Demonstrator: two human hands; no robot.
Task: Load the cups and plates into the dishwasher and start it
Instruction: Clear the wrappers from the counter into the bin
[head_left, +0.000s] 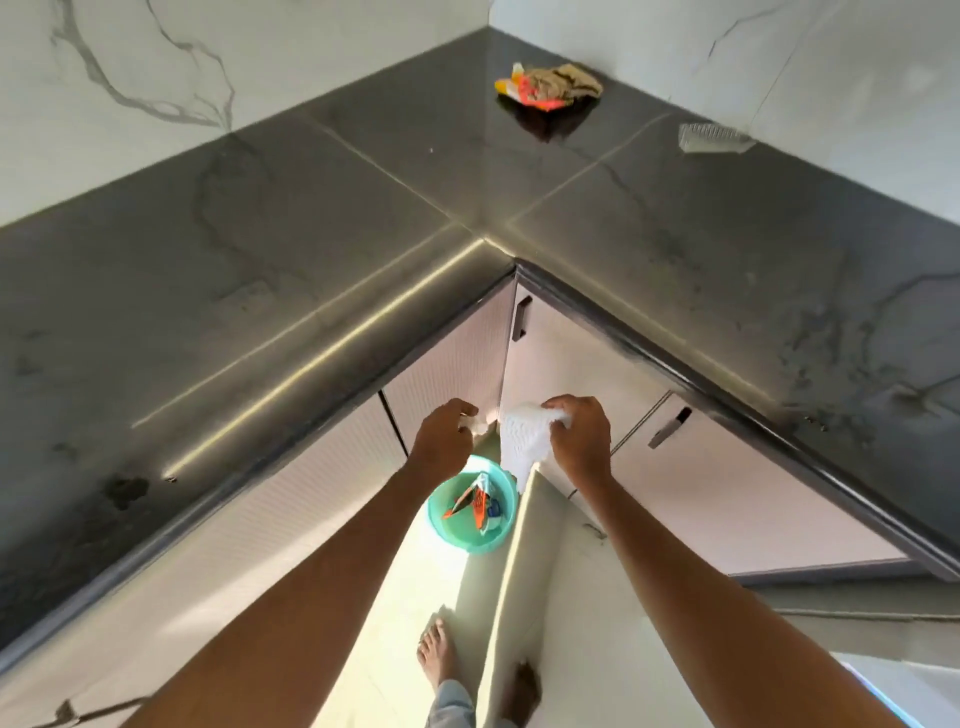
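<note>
No cup, plate or dishwasher shows in the head view. My right hand (576, 439) grips a white paper towel (524, 441) that hangs down from its fingers. My left hand (441, 436) pinches a small white scrap (475, 427) beside it. Both hands are held out below the inner corner of the dark counter, above a teal bucket (467, 538) on the floor that holds orange and white wrappers (478, 506).
An L-shaped dark glossy counter (260, 270) wraps around the corner, with white cabinet doors (701, 499) and dark handles below. At the back lie a crumpled cloth with orange packets (550, 85) and a clear plastic piece (711, 137). My bare feet (436, 654) stand on the pale floor.
</note>
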